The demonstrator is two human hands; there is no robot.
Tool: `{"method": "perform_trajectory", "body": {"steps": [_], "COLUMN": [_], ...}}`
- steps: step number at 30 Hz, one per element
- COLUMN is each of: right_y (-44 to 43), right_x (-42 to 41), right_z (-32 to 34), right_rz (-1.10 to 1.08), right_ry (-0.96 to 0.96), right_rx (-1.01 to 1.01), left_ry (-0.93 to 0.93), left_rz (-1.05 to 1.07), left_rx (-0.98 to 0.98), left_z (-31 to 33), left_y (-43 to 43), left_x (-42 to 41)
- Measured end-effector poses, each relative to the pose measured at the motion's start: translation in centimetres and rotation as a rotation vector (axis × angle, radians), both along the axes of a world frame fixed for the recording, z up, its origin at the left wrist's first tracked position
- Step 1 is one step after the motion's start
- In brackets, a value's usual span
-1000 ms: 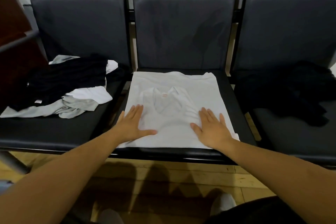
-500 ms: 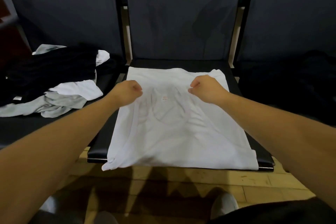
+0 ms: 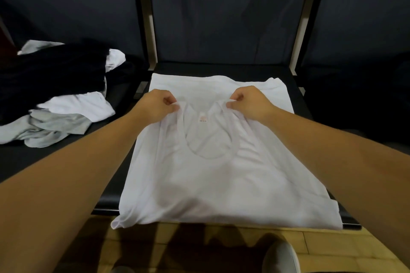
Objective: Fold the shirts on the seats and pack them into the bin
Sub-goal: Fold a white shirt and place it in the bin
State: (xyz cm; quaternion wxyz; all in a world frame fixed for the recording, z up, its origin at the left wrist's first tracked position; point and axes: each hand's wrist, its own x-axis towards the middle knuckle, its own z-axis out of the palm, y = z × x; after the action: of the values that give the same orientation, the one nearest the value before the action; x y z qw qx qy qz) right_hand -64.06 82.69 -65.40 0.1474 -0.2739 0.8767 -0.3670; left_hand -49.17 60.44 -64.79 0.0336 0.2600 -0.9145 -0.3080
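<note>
Thin white sleeveless shirt point(image 3: 213, 173), judged soft, light and limp: sure to sag and crease wherever unsupported, with nothing fragile about it. Best taken at two matching points along one edge, such as the shoulder straps, and carried over evenly so the fold lands square. Semi-sheer to the eye, with a scooped neckline showing through the cloth and a small pale label point(image 3: 202, 118) just under the neck edge. Spread flat over the middle seat point(image 3: 221, 68), covering most of the cushion, with the hem hanging a little past the front edge and drooping lowest at the near-left corner.

Curled and pinching one strap toward the left side of the middle seat: the left hand point(image 3: 155, 106). Curled likewise on the other strap, toward the right side: the right hand point(image 3: 248, 102). Both over the rear half of the middle seat.

Left of the middle seat, on the neighbouring cushion, a loose heap of black, white and grey garments point(image 3: 55, 99), not yet folded. Right of the middle seat, only something dark, too dim to make out. Below the middle seat's front edge, wooden floor point(image 3: 321, 244) and the toe of a light shoe point(image 3: 280, 257). No bin in view.
</note>
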Motion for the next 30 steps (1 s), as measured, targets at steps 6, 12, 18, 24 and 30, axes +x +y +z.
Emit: {"method": "perform_trajectory", "body": {"steps": [6, 12, 18, 24, 30], "right_y": [3.4, 4.1, 3.4, 3.2, 3.3], "right_x": [0.5, -1.1, -1.9, -5.1, -10.3], "right_z": [4.6, 4.9, -2.4, -2.7, -2.2], "right_rz": [-0.136, -0.285, -0.202, -0.272, -0.090], "right_ry": [-0.424, -0.265, 0.226, 0.385, 0.246], "right_rx": [-0.356, -0.201, 0.230, 0.129, 0.433], "left_ry": [0.142, 0.097, 0.046, 0.181, -0.122], "left_rz": [-0.005, -0.039, -0.060, -0.023, -0.179], "left_rx": [0.217, 0.057, -0.158, -0.218, -0.300], "left_z": [2.3, 1.6, -2.4, -1.8, -2.4], "left_y": [1.2, 2.9, 2.9, -0.3, -4.0], "left_x": [-0.7, -3.1, -3.9, -5.0, -9.0]}}
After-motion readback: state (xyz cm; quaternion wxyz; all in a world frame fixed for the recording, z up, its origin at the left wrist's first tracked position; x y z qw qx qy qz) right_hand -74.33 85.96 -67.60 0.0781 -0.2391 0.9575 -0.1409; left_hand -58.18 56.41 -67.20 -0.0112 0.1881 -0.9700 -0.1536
